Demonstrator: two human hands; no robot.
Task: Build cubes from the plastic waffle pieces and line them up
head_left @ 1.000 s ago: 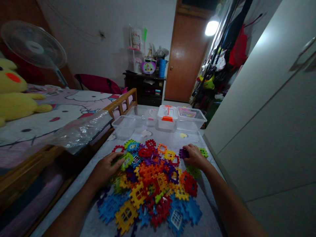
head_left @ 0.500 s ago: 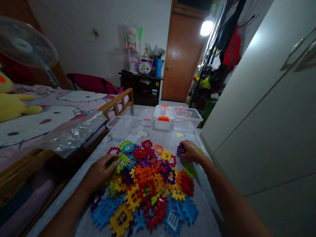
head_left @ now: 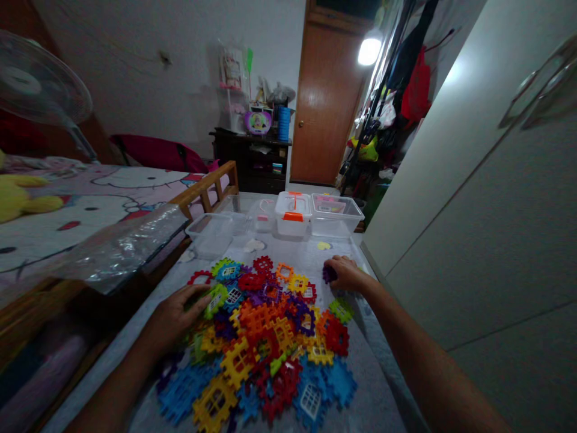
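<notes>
Colourful plastic interlocking building pieces (head_left: 256,319) with notched edges lie heaped on the bed-like surface before me. At the left side of the heap, my left hand (head_left: 178,313) has its thumb and fingers apart, the fingertips touching the edge of a green piece (head_left: 215,300) with a white window. Beyond the heap's right side, my right hand (head_left: 346,274) is closed on a purple building piece (head_left: 329,275), partly covered by the fingers. A separate green piece (head_left: 341,310) lies just nearer to me than that hand. Blue and yellow pieces (head_left: 215,402) spread along the near edge.
At the far end stand an open clear bin (head_left: 210,233), a lidded box with orange clips (head_left: 293,215) and another clear bin (head_left: 338,216). A wooden bed rail (head_left: 198,198) and plastic sheet (head_left: 130,243) border the left; a pale cabinet (head_left: 473,240) rises on the right.
The whole view has shifted slightly. My right hand has moved a little to the right with the purple piece, which shows less now. My left hand stays by the green piece.
</notes>
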